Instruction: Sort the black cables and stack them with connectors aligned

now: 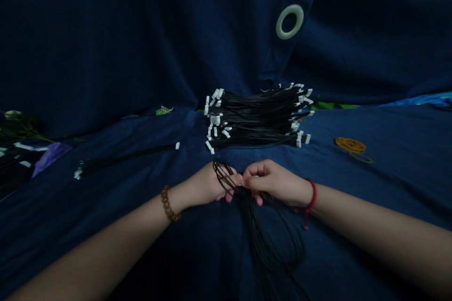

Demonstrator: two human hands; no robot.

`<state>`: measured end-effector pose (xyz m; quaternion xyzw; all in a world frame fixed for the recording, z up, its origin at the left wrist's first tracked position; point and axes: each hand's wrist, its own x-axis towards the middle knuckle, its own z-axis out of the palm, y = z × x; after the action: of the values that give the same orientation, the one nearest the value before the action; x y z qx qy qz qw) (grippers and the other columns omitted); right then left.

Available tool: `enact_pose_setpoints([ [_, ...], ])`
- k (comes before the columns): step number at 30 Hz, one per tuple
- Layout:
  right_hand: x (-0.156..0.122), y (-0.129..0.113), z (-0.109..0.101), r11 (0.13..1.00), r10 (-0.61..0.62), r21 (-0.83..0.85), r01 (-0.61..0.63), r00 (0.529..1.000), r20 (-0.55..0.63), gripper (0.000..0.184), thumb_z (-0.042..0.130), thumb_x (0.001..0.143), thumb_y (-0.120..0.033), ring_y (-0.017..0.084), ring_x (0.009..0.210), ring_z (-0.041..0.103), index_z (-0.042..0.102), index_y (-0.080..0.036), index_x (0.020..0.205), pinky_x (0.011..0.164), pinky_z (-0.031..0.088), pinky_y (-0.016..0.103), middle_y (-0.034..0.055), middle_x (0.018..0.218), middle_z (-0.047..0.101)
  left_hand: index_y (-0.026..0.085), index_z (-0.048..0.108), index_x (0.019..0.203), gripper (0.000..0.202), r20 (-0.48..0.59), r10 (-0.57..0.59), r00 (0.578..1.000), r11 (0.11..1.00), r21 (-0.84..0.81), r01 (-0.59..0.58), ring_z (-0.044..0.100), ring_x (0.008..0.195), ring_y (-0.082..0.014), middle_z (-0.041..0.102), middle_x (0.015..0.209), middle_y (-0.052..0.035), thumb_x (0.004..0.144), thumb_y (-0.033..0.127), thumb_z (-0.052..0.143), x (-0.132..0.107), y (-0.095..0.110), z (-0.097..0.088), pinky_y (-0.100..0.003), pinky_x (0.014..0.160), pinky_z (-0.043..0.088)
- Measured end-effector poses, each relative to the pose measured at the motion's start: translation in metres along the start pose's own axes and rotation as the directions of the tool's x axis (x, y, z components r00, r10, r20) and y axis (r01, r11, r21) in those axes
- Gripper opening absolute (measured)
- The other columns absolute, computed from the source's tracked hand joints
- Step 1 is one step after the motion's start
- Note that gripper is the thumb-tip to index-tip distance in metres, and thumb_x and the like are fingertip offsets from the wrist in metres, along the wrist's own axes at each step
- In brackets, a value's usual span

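Black cables (254,221) were clasped in the left hand (213,183), fingers curled; the right hand (273,179) was pinched closed, contents indiscernible.

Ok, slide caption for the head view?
Left hand and right hand meet at a black cable bundle near a pile of white-ended cables on blue cloth.

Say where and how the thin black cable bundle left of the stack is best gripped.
Take the bundle around its middle, probably pinching across it from above with the left hand, the nearer one, once free: it lies long and low on the blue cloth, with white connectors at its ends that the grip should avoid.
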<state>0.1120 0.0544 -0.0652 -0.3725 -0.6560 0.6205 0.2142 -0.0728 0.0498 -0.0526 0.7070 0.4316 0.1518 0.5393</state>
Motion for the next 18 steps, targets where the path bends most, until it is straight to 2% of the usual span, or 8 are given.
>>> enact_pose_setpoints([
  [2, 0.0, 0.001, 0.0, 1.0, 0.0, -0.006, 0.0, 1.0, 0.006, 0.018, 0.055, 0.075, -0.029, 0.005, 0.038, 0.046, 0.053, -0.013, 0.067, 0.038, 0.029, 0.015, -0.0036, 0.045, 0.052, 0.013, 0.049, 0.072, 0.037, 0.054, -0.138, 0.989, 0.97, -0.196, 0.146, 0.039, 0.039, -0.003, 0.049, 0.053, 0.0037, 0.076, 0.049, 0.052, 0.002, -0.003, 0.001, -0.015, 0.037, 0.028],
  [6, -0.001, -0.001, 0.001, 1.0, 0.003, -0.017, -0.002, 1.0, 0.027, 0.015, 0.055, 0.076, -0.026, 0.003, 0.035, 0.04, 0.055, -0.012, 0.07, 0.036, 0.026, 0.014, -0.0045, 0.044, 0.051, 0.012, 0.049, 0.071, 0.039, 0.121, -0.212, 0.97, 0.92, -0.311, 0.24, 0.038, 0.035, -0.0031, 0.049, 0.05, 0.0033, 0.072, 0.05, 0.056, 0.002, -0.001, 0.003, -0.015, 0.033, 0.029],
  [10, -0.002, -0.002, 0.002, 1.0, 0.006, -0.003, -0.006, 0.999, 0.039, 0.015, 0.057, 0.074, -0.026, 0.003, 0.035, 0.041, 0.054, -0.013, 0.068, 0.035, 0.028, 0.013, -0.0048, 0.044, 0.05, 0.011, 0.05, 0.07, 0.035, 0.09, -0.253, 0.963, 0.897, -0.352, 0.268, 0.035, 0.032, -0.0025, 0.046, 0.046, 0.0044, 0.074, 0.045, 0.056, 0.0, 0.003, 0.005, -0.013, 0.03, 0.025],
  [13, -0.002, -0.001, 0.001, 1.0, 0.007, 0.029, -0.008, 1.0, 0.026, 0.019, 0.058, 0.074, -0.03, 0.004, 0.036, 0.045, 0.054, -0.012, 0.069, 0.034, 0.029, 0.013, -0.0038, 0.047, 0.051, 0.01, 0.051, 0.072, 0.035, 0.088, -0.257, 0.962, 0.878, -0.395, 0.271, 0.038, 0.034, -0.003, 0.047, 0.047, 0.0041, 0.074, 0.044, 0.057, 0.0, 0.002, 0.003, -0.013, 0.03, 0.025],
  [15, 0.0, 0.0, 0.0, 0.998, -0.001, 0.064, 0.001, 1.0, -0.01, 0.021, 0.057, 0.073, -0.032, 0.004, 0.036, 0.045, 0.054, -0.012, 0.07, 0.034, 0.029, 0.014, -0.0034, 0.049, 0.052, 0.01, 0.053, 0.075, 0.034, 0.103, -0.221, 0.97, 0.865, -0.439, 0.244, 0.044, 0.039, -0.0039, 0.051, 0.052, 0.0022, 0.072, 0.043, 0.06, -0.001, 0.0, 0.0, -0.013, 0.035, 0.032],
  [18, 0.002, 0.003, -0.003, 0.991, -0.019, 0.128, 0.027, 0.998, -0.063, 0.023, 0.056, 0.073, -0.035, 0.004, 0.036, 0.044, 0.054, -0.012, 0.073, 0.034, 0.028, 0.014, -0.0036, 0.049, 0.051, 0.01, 0.055, 0.082, 0.029, 0.146, -0.154, 0.977, 0.828, -0.521, 0.209, 0.054, 0.053, -0.0065, 0.058, 0.068, -0.0018, 0.067, 0.031, 0.067, -0.002, -0.003, -0.007, -0.018, 0.05, 0.045],
])
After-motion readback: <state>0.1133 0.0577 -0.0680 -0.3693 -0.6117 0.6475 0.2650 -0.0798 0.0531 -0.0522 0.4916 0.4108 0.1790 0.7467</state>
